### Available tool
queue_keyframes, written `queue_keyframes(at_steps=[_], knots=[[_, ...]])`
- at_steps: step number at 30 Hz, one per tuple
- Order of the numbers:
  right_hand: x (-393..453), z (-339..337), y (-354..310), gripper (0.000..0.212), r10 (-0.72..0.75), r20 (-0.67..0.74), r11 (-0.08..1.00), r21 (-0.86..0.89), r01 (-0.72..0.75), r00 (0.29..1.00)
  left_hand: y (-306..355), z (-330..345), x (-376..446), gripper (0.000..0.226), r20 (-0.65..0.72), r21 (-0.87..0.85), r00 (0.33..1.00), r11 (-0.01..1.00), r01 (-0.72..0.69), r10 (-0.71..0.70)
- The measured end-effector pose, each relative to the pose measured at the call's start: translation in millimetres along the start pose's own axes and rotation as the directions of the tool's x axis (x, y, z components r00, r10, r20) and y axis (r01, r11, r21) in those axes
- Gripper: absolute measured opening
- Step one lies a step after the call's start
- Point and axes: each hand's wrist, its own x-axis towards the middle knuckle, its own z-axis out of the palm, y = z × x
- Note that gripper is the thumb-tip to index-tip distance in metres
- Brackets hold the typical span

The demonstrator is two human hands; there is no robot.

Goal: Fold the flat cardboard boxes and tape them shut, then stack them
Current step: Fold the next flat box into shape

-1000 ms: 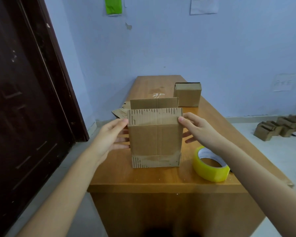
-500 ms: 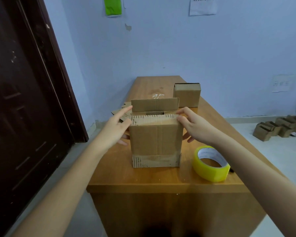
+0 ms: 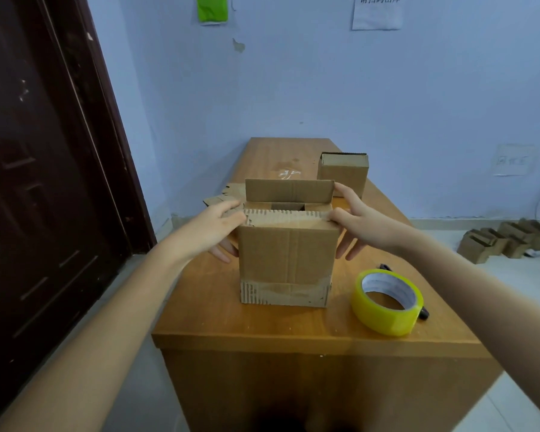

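A brown cardboard box (image 3: 287, 260) stands upright on the wooden table (image 3: 293, 325), its bottom edge taped. Its near top flap is folded down and inward, the far flap still stands up, and a gap shows between them. My left hand (image 3: 212, 227) holds the box's upper left corner, thumb on the near flap, fingers along the left side. My right hand (image 3: 360, 222) holds the upper right corner, thumb on the near flap, one finger on the far flap. A yellow tape roll (image 3: 387, 302) lies to the box's right.
A second folded box (image 3: 343, 174) stands further back on the right. Flat cardboard blanks (image 3: 223, 198) lie at the table's left edge. A dark door (image 3: 44, 182) is on the left; several small boxes (image 3: 505, 241) sit on the floor at right.
The near top flap has gone from standing upright to folded down over the opening. Both hands rose from the box's sides to its top corners.
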Motion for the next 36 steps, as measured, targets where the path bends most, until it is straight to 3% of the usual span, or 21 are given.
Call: queue_keyframes(at_steps=[4, 8, 12, 18, 24, 30, 32, 36], knots=[[-7, 3, 9, 0.038, -0.018, -0.017, 0.998, 0.053, 0.019, 1.000, -6, 8, -3, 0.032, -0.122, 0.057, 0.988, 0.994, -0.088, 0.095], [-10, 4, 14, 0.036, -0.032, -0.045, 0.998, 0.061, 0.035, 0.998, -17, 15, 0, 0.019, -0.252, -0.032, 0.956, 0.986, -0.163, 0.150], [-10, 3, 14, 0.025, -0.072, -0.080, 0.996, 0.042, 0.076, 0.994, -18, 16, -2, 0.037, -0.211, -0.076, 0.951, 0.967, -0.245, 0.224], [-3, 8, 6, 0.019, -0.063, -0.211, 0.995, -0.083, 0.047, 0.975, -5, 16, -2, 0.028, -0.196, 0.027, 0.949, 0.968, -0.249, 0.249], [3, 5, -5, 0.029, -0.043, -0.272, 0.988, -0.151, 0.002, 0.961, 11, 10, 8, 0.015, -0.210, -0.005, 0.972, 0.994, -0.108, 0.104], [7, -2, -5, 0.023, -0.011, -0.225, 1.000, -0.012, 0.009, 0.974, 20, 4, 12, 0.016, -0.218, -0.223, 0.974, 0.975, 0.010, -0.060], [6, -4, -3, 0.019, -0.011, -0.206, 0.999, 0.033, 0.019, 0.978, 21, 1, 12, 0.027, -0.173, -0.314, 0.974, 0.946, 0.086, -0.146], [6, -6, -2, 0.018, 0.019, -0.189, 0.993, 0.121, 0.004, 0.982, 19, -7, 11, 0.040, 0.021, -0.288, 0.966, 0.923, 0.254, -0.259]])
